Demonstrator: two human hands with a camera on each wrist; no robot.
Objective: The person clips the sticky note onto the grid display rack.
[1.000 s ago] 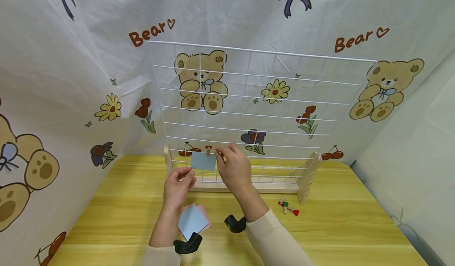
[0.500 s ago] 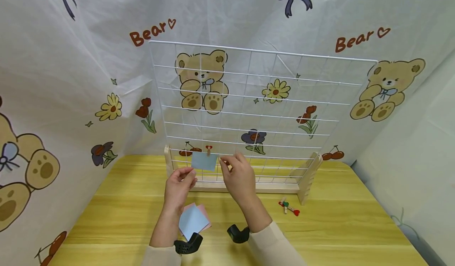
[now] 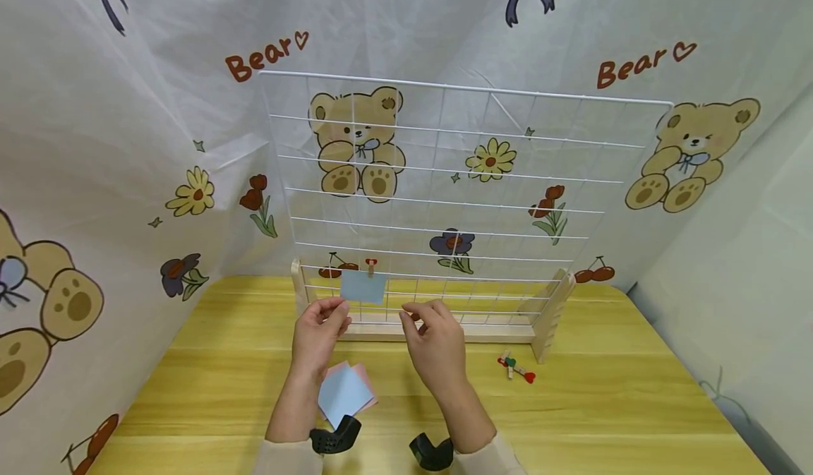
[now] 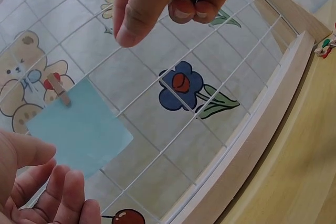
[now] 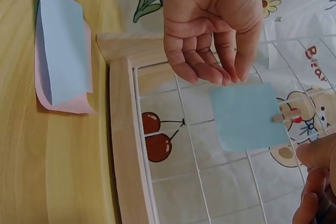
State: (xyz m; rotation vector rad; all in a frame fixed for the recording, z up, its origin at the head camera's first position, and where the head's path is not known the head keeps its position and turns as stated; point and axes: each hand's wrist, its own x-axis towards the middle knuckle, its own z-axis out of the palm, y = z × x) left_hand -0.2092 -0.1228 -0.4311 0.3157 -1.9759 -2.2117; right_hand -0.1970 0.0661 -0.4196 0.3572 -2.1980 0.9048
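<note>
A light blue sticky note (image 3: pixel 363 286) hangs on the white wire grid (image 3: pixel 438 231), under a small wooden clothespin (image 3: pixel 371 267) with a red heart. My left hand (image 3: pixel 320 328) is at the note's lower left corner with relaxed, bent fingers; whether the fingertips touch the paper I cannot tell. Right of the note and slightly lower, my right hand (image 3: pixel 435 344) is loosely curled in front of the grid. Nothing shows between its fingers. The right wrist view shows the note (image 5: pixel 247 116) lying flat against the wires, apart from the right fingers.
A stack of blue and pink sticky notes (image 3: pixel 345 394) lies on the wooden table (image 3: pixel 209 390) beside my left forearm. Several heart clothespins (image 3: pixel 511 365) lie to the right. Wooden feet (image 3: pixel 551 316) support the grid, and a bear-printed cloth (image 3: pixel 209 73) hangs behind it.
My right hand has drawn away from the note's right edge, moving right and down toward me. The left hand and the clipped note stay in place.
</note>
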